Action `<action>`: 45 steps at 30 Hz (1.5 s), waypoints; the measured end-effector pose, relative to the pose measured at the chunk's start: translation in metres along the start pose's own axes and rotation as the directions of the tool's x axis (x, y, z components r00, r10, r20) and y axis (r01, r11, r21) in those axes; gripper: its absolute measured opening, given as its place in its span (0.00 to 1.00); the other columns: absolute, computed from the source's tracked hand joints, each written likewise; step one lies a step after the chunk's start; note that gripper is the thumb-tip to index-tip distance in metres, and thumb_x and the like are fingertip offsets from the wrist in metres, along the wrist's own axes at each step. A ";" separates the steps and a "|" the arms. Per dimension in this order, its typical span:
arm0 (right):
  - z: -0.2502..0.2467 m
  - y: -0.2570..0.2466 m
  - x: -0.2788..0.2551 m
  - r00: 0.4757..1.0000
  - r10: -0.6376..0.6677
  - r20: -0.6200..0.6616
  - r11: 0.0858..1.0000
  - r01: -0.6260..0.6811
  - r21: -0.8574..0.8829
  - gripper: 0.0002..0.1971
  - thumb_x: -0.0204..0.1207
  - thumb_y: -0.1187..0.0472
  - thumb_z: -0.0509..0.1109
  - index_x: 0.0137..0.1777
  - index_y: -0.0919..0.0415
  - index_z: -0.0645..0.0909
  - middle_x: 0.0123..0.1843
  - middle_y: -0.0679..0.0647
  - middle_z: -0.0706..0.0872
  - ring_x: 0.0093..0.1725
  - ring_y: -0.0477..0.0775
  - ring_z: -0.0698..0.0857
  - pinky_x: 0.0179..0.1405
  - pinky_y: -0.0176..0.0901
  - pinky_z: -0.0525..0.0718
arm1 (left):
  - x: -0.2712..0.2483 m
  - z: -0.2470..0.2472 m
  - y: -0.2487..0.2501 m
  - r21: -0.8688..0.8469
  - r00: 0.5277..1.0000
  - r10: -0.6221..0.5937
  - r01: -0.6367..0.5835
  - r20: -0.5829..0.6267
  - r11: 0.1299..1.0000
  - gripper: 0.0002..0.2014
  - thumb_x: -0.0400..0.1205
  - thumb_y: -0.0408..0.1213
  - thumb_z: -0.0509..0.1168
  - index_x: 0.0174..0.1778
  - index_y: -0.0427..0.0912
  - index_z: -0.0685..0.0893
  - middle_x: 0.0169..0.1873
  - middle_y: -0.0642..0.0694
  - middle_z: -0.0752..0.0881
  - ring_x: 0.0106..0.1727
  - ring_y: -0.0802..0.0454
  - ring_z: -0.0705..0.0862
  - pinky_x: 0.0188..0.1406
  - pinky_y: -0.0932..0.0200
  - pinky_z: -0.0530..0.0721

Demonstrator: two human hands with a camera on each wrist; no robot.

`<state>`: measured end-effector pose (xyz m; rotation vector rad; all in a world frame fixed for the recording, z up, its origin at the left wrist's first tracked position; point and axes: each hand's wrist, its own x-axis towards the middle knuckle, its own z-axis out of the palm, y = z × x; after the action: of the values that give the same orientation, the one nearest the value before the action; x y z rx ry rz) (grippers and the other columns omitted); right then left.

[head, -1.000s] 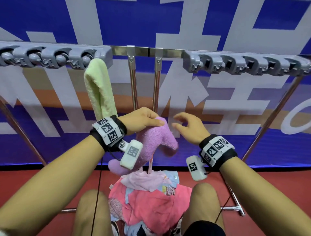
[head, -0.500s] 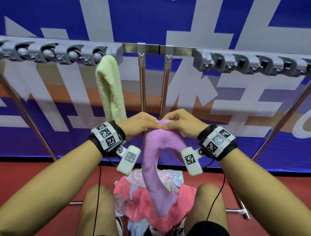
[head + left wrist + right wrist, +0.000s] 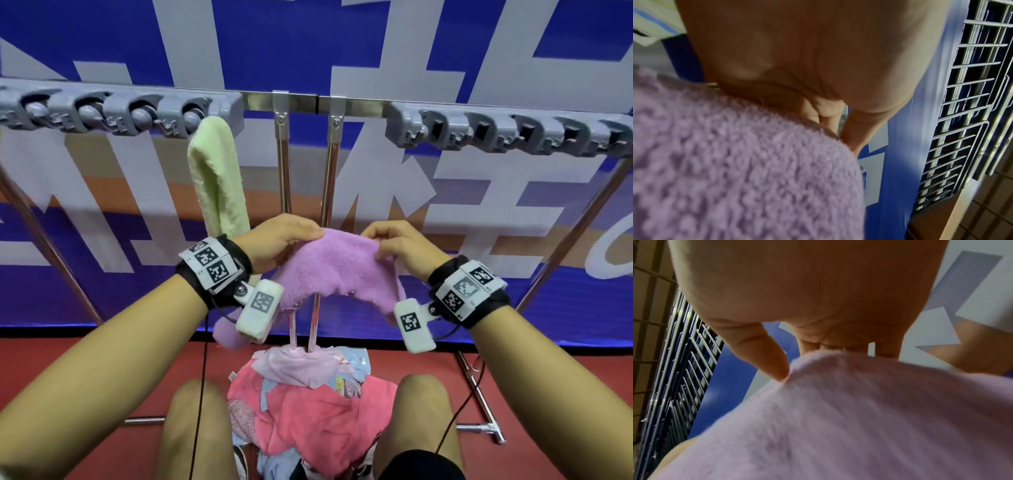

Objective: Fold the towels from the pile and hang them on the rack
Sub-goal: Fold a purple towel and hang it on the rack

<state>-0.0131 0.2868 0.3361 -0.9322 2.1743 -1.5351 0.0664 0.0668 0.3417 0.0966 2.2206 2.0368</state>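
- Head view: the left hand (image 3: 277,240) and right hand (image 3: 400,245), close together half a second ago, now stand apart; each pinches the top edge of the purple towel (image 3: 337,269), spread between them below the rack (image 3: 479,132); the pile (image 3: 308,407) lies between the knees
- Right wrist view alone shows the thumb (image 3: 766,356) pressing the towel's edge; the green towel (image 3: 215,178) appears only from the head
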 end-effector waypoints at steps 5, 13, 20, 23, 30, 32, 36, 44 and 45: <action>0.022 -0.019 0.010 0.996 0.000 0.093 0.990 -0.013 0.140 0.25 0.52 0.64 0.67 0.53 0.72 0.81 0.48 0.62 0.82 0.50 0.57 0.80 0.52 0.49 0.75 | 0.011 0.017 0.018 0.044 0.996 0.022 -0.025 0.081 0.999 0.10 0.86 0.29 0.60 0.41 0.32 0.82 0.22 0.51 0.81 0.22 0.59 0.77 0.23 0.67 0.75; 0.016 -0.031 0.015 0.986 0.091 0.141 0.977 -0.116 0.181 0.25 0.56 0.60 0.75 0.46 0.83 0.78 0.43 0.65 0.81 0.43 0.60 0.78 0.49 0.48 0.74 | 0.012 0.015 0.028 0.076 0.997 0.043 -0.048 0.061 0.996 0.09 0.85 0.32 0.63 0.41 0.32 0.82 0.19 0.54 0.78 0.19 0.62 0.73 0.22 0.69 0.71; -0.014 -0.044 0.013 0.996 0.078 0.047 0.943 -0.089 0.321 0.04 0.66 0.72 0.68 0.33 0.67 0.77 0.22 0.51 0.80 0.21 0.45 0.78 0.21 0.32 0.74 | 0.025 0.011 0.045 0.089 0.997 -0.007 0.000 0.078 0.996 0.21 0.83 0.31 0.63 0.21 0.45 0.81 0.17 0.54 0.73 0.19 0.59 0.69 0.21 0.66 0.64; -0.033 -0.047 0.012 0.997 0.073 -0.004 0.954 -0.068 0.292 0.07 0.67 0.71 0.68 0.32 0.66 0.74 0.21 0.50 0.77 0.19 0.46 0.75 0.19 0.33 0.71 | 0.034 0.013 0.063 0.103 0.994 -0.007 -0.004 0.108 0.995 0.05 0.73 0.33 0.67 0.31 0.41 0.84 0.20 0.51 0.80 0.21 0.59 0.76 0.23 0.67 0.71; -0.076 -0.053 0.014 0.990 0.006 -0.142 0.973 0.027 0.230 0.12 0.58 0.60 0.70 0.29 0.58 0.67 0.27 0.52 0.66 0.26 0.49 0.66 0.23 0.38 0.63 | 0.066 0.030 0.092 0.094 0.990 0.134 -0.138 0.043 0.986 0.07 0.82 0.32 0.67 0.37 0.40 0.82 0.23 0.53 0.79 0.24 0.59 0.73 0.24 0.66 0.68; -0.085 -0.055 0.017 0.986 -0.029 -0.165 0.981 0.060 0.184 0.15 0.59 0.54 0.74 0.30 0.58 0.70 0.29 0.52 0.67 0.29 0.49 0.66 0.26 0.39 0.63 | 0.076 0.039 0.098 0.097 0.984 0.180 -0.180 0.001 0.979 0.10 0.86 0.33 0.62 0.38 0.41 0.80 0.23 0.54 0.78 0.23 0.60 0.73 0.23 0.67 0.68; -0.101 -0.055 0.026 0.943 -0.099 -0.318 0.989 0.130 0.077 0.16 0.81 0.63 0.70 0.31 0.59 0.74 0.26 0.46 0.76 0.27 0.43 0.72 0.28 0.34 0.69 | 0.098 0.052 0.104 0.018 0.969 0.234 -0.233 -0.083 0.972 0.10 0.86 0.34 0.62 0.39 0.43 0.82 0.26 0.50 0.75 0.24 0.57 0.68 0.23 0.65 0.65; -0.118 -0.052 0.054 0.844 -0.020 -0.536 0.974 0.139 0.181 0.14 0.81 0.63 0.69 0.33 0.61 0.80 0.30 0.53 0.80 0.32 0.49 0.76 0.35 0.41 0.75 | 0.134 0.072 0.114 -0.124 0.958 0.211 -0.237 -0.196 0.963 0.07 0.85 0.35 0.63 0.53 0.41 0.85 0.35 0.47 0.82 0.32 0.55 0.78 0.30 0.62 0.72; -0.118 -0.051 0.058 0.832 -0.002 -0.554 0.968 0.140 0.207 0.13 0.82 0.63 0.69 0.34 0.62 0.81 0.30 0.52 0.82 0.32 0.49 0.77 0.35 0.40 0.76 | 0.138 0.073 0.115 -0.123 0.950 0.221 -0.252 -0.220 0.960 0.07 0.85 0.35 0.63 0.53 0.41 0.86 0.36 0.47 0.83 0.31 0.56 0.78 0.29 0.64 0.73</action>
<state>-0.1093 0.3208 0.4333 -0.5337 2.2418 -2.2725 -0.0649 0.1670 0.4430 0.1523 2.2565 2.4374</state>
